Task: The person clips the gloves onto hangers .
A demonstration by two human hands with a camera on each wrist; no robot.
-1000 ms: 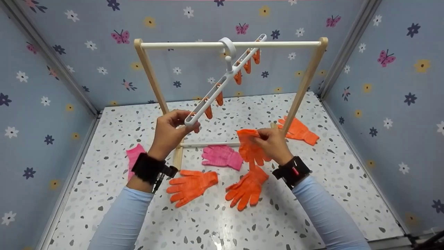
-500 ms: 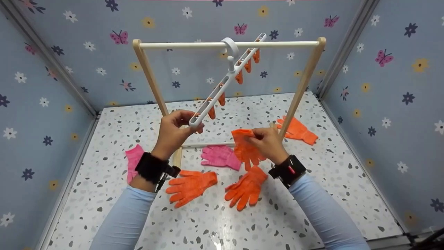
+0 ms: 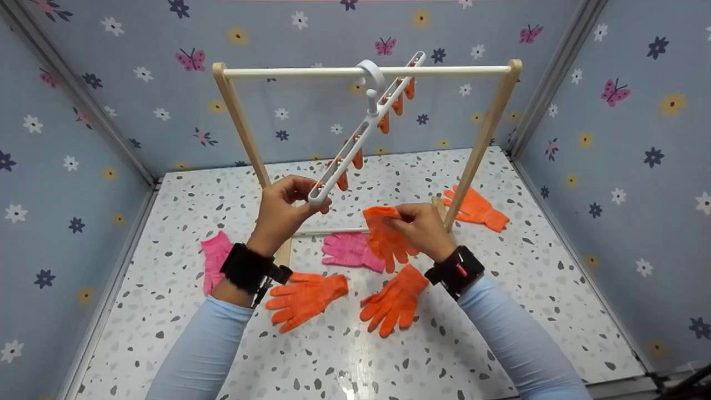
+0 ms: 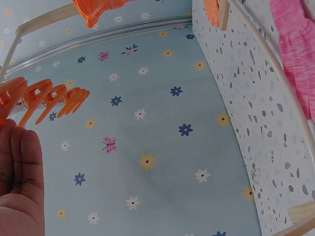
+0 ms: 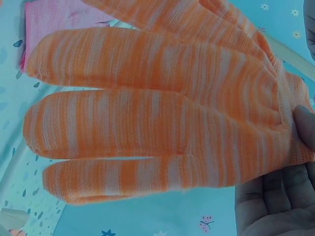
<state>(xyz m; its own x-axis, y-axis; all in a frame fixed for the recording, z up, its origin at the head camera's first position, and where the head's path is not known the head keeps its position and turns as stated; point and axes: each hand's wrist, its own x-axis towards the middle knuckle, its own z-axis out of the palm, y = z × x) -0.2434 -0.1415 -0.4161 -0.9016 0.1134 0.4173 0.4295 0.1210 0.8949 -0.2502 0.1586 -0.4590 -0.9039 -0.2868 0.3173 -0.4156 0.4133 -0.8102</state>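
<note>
A white clip hanger with orange clips hangs by its hook on the top bar of a wooden rack. My left hand grips the hanger's near end, about its end clip. In the left wrist view its fingertips touch an orange clip; whether that clip's jaws are spread cannot be seen. My right hand pinches the cuff of an orange knit glove. The glove hangs fingers down, just below and right of the hanger's end. In the right wrist view the glove fills most of the frame.
On the speckled table lie two orange gloves, one at left and one at centre. Another orange glove is by the rack's right leg. Pink gloves lie behind and at far left. Patterned walls enclose the table.
My right hand has moved left with the orange glove, closer to the hanger. My left hand has shifted slightly right, turning the hanger's near end that way.
</note>
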